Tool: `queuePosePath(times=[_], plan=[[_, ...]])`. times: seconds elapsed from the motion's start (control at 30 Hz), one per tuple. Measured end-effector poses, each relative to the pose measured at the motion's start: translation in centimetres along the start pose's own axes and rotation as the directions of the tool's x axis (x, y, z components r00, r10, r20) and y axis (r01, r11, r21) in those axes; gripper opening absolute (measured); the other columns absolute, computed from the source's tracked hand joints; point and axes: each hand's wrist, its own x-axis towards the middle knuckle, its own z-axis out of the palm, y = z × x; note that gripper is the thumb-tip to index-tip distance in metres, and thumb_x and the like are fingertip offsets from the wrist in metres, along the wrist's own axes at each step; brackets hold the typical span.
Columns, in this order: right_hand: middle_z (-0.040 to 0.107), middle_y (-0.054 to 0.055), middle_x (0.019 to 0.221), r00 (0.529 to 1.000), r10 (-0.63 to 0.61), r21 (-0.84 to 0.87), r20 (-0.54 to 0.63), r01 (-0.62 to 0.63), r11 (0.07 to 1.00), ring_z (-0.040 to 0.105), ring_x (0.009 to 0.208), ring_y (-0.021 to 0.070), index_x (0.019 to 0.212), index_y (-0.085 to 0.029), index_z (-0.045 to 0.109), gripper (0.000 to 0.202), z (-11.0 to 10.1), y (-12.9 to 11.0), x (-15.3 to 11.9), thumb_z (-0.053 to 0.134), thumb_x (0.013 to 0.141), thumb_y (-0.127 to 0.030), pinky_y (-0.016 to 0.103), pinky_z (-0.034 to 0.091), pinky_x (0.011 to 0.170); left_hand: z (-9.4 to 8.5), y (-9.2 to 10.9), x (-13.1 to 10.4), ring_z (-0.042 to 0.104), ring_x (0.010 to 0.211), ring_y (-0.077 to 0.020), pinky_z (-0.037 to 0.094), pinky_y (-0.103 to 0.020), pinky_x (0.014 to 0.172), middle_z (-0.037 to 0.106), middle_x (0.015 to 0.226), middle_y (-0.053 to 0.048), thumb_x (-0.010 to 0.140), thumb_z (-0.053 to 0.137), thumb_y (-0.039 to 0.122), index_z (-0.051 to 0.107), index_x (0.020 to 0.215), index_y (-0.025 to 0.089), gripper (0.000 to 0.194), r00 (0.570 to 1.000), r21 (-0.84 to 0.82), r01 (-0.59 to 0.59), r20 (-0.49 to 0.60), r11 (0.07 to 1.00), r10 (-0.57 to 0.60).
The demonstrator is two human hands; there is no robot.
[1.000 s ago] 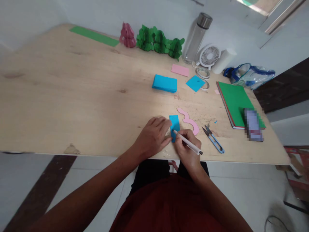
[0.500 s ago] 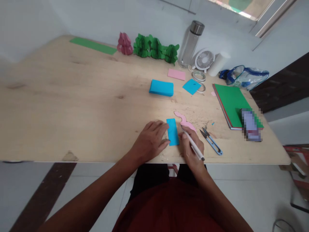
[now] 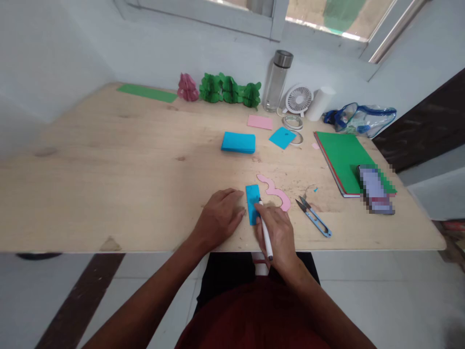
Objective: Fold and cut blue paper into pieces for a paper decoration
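A small blue paper strip (image 3: 252, 194) lies upright near the table's front edge. My right hand (image 3: 278, 232) holds a white pen (image 3: 266, 237), its dark tip over the right edge of the strip. Just left of the strip, my left hand (image 3: 221, 213) rests on the table with its fingers apart and nothing in it. A wavy pink paper cutout (image 3: 282, 196) lies beyond my right hand, partly behind its fingers. To the right are blue thread snips (image 3: 315, 218).
Farther back are a blue paper stack (image 3: 238, 143), a blue square (image 3: 282, 137), pink paper (image 3: 260, 122) and tape rolls (image 3: 292, 122). A bottle (image 3: 276, 82), fan (image 3: 299, 99) and green paper shapes (image 3: 229, 89) stand by the wall. A phone (image 3: 376, 189) lies on a green book (image 3: 341, 155).
My right hand has moved left with the pen, from the pink cutout onto the blue strip. My left hand has come off the strip's left edge. The view has tilted up.
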Motion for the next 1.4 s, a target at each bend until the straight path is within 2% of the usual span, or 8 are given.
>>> queuePosePath(times=[0.33, 0.6, 0.9, 1.1, 1.27, 1.4], plan=[[0.069, 0.009, 0.093, 1.000, -0.019, -0.007, 0.011, 0.019, 1.000, 0.059, 0.091, 0.0245, 0.120, -0.015, 0.059, 0.032, -0.02, 0.19, -0.14, 0.047, 0.091, -0.012, 0.039, 0.045, 0.079, 0.30, -0.27, -0.03, 0.059, 0.107, -0.0272, 0.051, -0.045, 0.091, 0.065, 0.108, -0.015, 0.091, 0.042, 0.025, 0.054, 0.116, 0.013, 0.030, 0.999, 0.044, 0.019, -0.032, 0.999, -0.017], [0.068, 0.007, 0.088, 1.000, -0.008, 0.056, 0.005, 0.008, 0.998, 0.060, 0.085, 0.0223, 0.118, -0.017, 0.061, 0.031, 0.06, 0.30, -0.20, 0.046, 0.091, -0.012, 0.037, 0.046, 0.078, 0.33, -0.35, -0.11, 0.059, 0.107, -0.0273, 0.051, -0.045, 0.093, 0.066, 0.109, -0.016, 0.090, 0.041, 0.022, 0.055, 0.116, 0.011, 0.031, 0.999, 0.056, 0.002, -0.038, 0.998, 0.001], [0.069, 0.011, 0.101, 1.000, -0.011, 0.074, -0.027, 0.013, 0.997, 0.061, 0.098, 0.0255, 0.121, -0.015, 0.058, 0.035, -0.17, 0.27, -0.14, 0.047, 0.089, -0.010, 0.040, 0.046, 0.083, 0.33, -0.18, -0.15, 0.060, 0.108, -0.0272, 0.051, -0.046, 0.091, 0.066, 0.109, -0.014, 0.088, 0.042, 0.020, 0.056, 0.115, 0.014, 0.031, 0.999, 0.047, 0.007, -0.037, 0.999, -0.005], [0.069, 0.010, 0.096, 1.000, -0.018, 0.041, 0.000, 0.018, 0.999, 0.061, 0.095, 0.0261, 0.122, -0.016, 0.059, 0.035, 0.03, 0.32, -0.22, 0.049, 0.088, -0.012, 0.042, 0.046, 0.084, 0.38, -0.19, -0.07, 0.061, 0.105, -0.0258, 0.052, -0.043, 0.091, 0.066, 0.107, -0.014, 0.089, 0.043, 0.020, 0.055, 0.113, 0.014, 0.028, 0.998, 0.060, -0.012, -0.053, 0.998, 0.015], [0.070, 0.009, 0.098, 0.994, -0.013, 0.096, -0.106, 0.024, 0.995, 0.063, 0.097, 0.0252, 0.120, -0.018, 0.060, 0.035, 0.03, 0.36, -0.29, 0.047, 0.088, -0.012, 0.042, 0.048, 0.083, 0.29, -0.18, -0.06, 0.061, 0.106, -0.0265, 0.051, -0.044, 0.091, 0.066, 0.107, -0.014, 0.089, 0.044, 0.020, 0.056, 0.113, 0.013, 0.028, 0.999, 0.052, -0.015, -0.052, 0.999, 0.018], [0.070, 0.008, 0.101, 0.963, 0.114, 0.214, -0.243, -0.061, 0.975, 0.064, 0.098, 0.0227, 0.117, -0.021, 0.059, 0.029, -0.71, 0.32, -0.39, 0.046, 0.091, -0.015, 0.042, 0.048, 0.088, 0.21, -0.06, -0.04, 0.061, 0.105, -0.0266, 0.051, -0.044, 0.091, 0.066, 0.107, -0.015, 0.089, 0.043, 0.021, 0.056, 0.113, 0.013, 0.028, 0.999, 0.045, 0.000, -0.053, 0.999, 0.003]])
